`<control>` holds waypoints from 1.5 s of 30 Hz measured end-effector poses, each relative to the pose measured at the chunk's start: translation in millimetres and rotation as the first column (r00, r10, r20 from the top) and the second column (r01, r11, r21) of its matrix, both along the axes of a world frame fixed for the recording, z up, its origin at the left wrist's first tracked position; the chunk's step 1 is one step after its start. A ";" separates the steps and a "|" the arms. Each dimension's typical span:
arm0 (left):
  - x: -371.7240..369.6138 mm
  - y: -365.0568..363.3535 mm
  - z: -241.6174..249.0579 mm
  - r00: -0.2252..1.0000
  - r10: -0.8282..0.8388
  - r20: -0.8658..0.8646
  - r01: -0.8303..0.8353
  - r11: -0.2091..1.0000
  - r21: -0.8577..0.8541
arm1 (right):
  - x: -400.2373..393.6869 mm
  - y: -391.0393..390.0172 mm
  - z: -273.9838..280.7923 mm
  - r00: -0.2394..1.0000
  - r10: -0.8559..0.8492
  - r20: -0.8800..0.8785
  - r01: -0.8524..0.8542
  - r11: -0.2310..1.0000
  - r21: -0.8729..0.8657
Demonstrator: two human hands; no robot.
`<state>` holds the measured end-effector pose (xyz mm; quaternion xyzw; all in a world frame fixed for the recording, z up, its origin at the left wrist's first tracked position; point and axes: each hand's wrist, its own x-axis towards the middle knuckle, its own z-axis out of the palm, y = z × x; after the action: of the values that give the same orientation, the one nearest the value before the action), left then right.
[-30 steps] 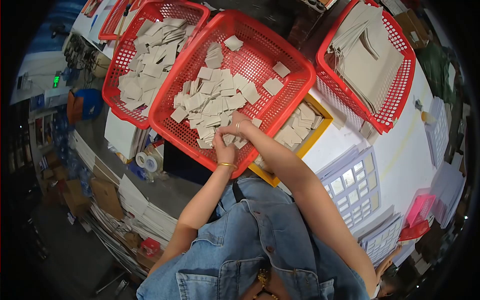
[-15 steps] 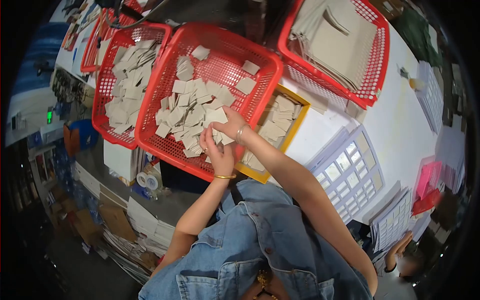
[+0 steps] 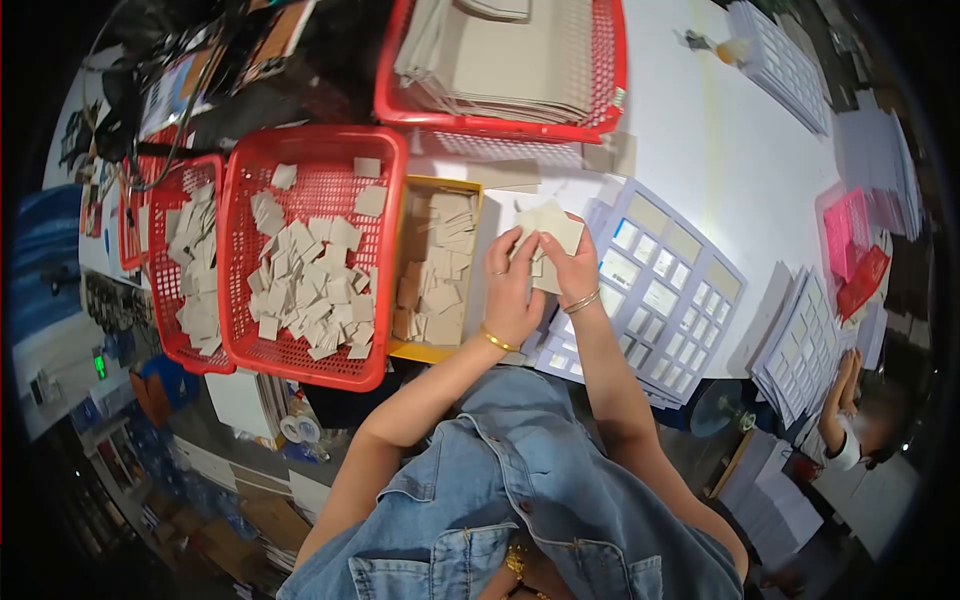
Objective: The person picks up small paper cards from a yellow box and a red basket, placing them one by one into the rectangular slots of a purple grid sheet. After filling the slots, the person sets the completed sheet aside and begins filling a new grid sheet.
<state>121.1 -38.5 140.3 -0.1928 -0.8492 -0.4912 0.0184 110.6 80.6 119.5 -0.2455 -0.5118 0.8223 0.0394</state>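
Several cream card pieces (image 3: 552, 226) are held between both hands above the white table, just left of a lavender sheet with rectangular windows (image 3: 655, 290). My right hand (image 3: 572, 262) is closed on them from the right, thumb across the front. My left hand (image 3: 514, 285), with a gold bangle at the wrist, presses its fingertips on their left side. A yellow-rimmed box (image 3: 472, 187) with more card pieces lies left of my left hand. Beyond it is a red basket (image 3: 384, 150) holding many loose square pieces.
A red basket (image 3: 610, 60) of large cream sheets stands at the back. Another red basket (image 3: 165, 340) of pieces is at the left. Windowed sheets (image 3: 800, 340) are stacked at the right, near a pink basket (image 3: 846, 232) and another person (image 3: 845, 420).
Both hands have moved right, out of the basket of loose pieces, with card pieces between them. The view has turned right, so the baskets appear farther left.
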 end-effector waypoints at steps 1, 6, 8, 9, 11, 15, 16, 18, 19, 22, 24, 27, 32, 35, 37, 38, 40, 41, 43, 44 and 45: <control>-1.1 13.9 -14.4 1.000 -0.008 0.014 0.008 1.000 -0.005 | 2.5 14.1 -7.4 0.998 -0.048 0.034 0.049 0.998 -0.026; 0.2 30.9 -116.8 0.991 0.034 0.130 -0.004 0.974 -0.228 | 1.3 22.3 -124.4 0.965 -0.039 0.258 0.002 0.990 0.143; 2.7 19.7 -133.5 0.981 0.078 0.176 -0.014 0.941 -0.337 | -1.2 13.9 -143.6 0.964 0.019 0.265 -0.106 0.942 0.318; 4.8 12.8 -136.5 0.978 0.101 0.181 -0.026 0.925 -0.378 | -2.4 8.9 -149.4 0.960 0.052 0.274 -0.163 0.902 0.400; 8.8 3.7 -137.2 0.981 0.128 0.148 -0.058 0.913 -0.403 | -5.8 -4.8 -149.6 0.986 0.049 0.161 -0.140 0.769 0.623; 12.0 0.7 -121.7 0.995 0.079 0.059 -0.051 0.922 -0.384 | -5.8 -12.9 -142.0 0.987 0.083 0.138 -0.152 0.758 0.634; 12.4 1.4 -120.8 0.998 0.048 0.051 -0.024 0.919 -0.393 | -5.8 -13.2 -151.8 0.991 0.109 0.072 -0.128 0.699 0.703; 12.5 1.3 -122.0 0.998 0.019 0.066 0.010 0.912 -0.410 | -7.5 -5.3 -155.0 0.987 0.146 0.074 -0.160 0.762 0.627; 12.9 0.6 -124.4 0.996 0.022 0.089 0.017 0.909 -0.417 | -7.5 -0.1 -154.7 0.983 0.167 0.076 -0.179 0.790 0.587; 11.8 -5.1 -142.7 0.992 0.039 0.124 0.027 0.872 -0.488 | -15.0 21.6 -171.2 0.972 0.167 0.163 -0.232 0.776 0.587; 11.9 -4.3 -145.5 0.988 0.064 0.142 0.013 0.874 -0.485 | -20.5 31.5 -167.8 0.970 0.133 0.201 -0.209 0.881 0.424; 10.2 -0.3 -133.4 0.986 0.106 0.128 -0.046 0.913 -0.405 | -30.1 42.4 -177.5 0.953 0.113 0.280 -0.231 0.870 0.435; 0.7 7.7 -129.3 0.999 0.026 0.020 -0.015 0.903 -0.429 | -31.6 55.5 -159.1 0.970 0.031 0.240 -0.168 0.799 0.578; -4.3 17.5 -128.0 0.999 -0.040 0.028 0.048 0.843 -0.536 | -29.4 64.5 -134.9 0.942 0.126 0.311 -0.316 0.644 0.697; -7.2 18.2 -132.5 0.998 -0.055 0.022 0.058 0.825 -0.563 | -31.0 72.1 -130.6 0.928 0.199 0.315 -0.367 0.339 0.867; -9.2 17.3 -134.2 0.998 -0.062 0.019 0.062 0.814 -0.577 | -32.7 75.1 -130.1 0.917 0.233 0.326 -0.368 0.169 0.914; -11.9 15.3 -134.7 0.996 -0.083 -0.018 0.056 0.802 -0.594 | -36.0 79.2 -131.7 0.889 0.268 0.372 -0.396 0.039 0.917; -13.0 14.3 -134.9 0.995 -0.093 -0.037 0.052 0.796 -0.602 | -37.0 80.4 -132.0 0.873 0.284 0.396 -0.406 -0.027 0.914; -11.9 11.6 -136.8 0.997 -0.074 -0.031 0.040 0.798 -0.601 | -35.9 76.1 -118.7 0.888 0.270 0.372 -0.384 -0.010 0.923; -11.3 11.2 -137.2 0.998 -0.064 -0.029 0.034 0.799 -0.600 | -35.2 74.0 -113.8 0.895 0.263 0.360 -0.373 -0.002 0.928; -11.0 11.7 -134.8 0.999 -0.051 -0.007 0.037 0.809 -0.587 | -34.3 73.0 -115.0 0.875 0.289 0.389 -0.397 -0.031 0.917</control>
<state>110.1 -26.7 5.5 -0.2139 -0.9544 -0.2035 -0.0440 76.3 153.6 4.5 -0.0507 -0.9723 0.2262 -0.0305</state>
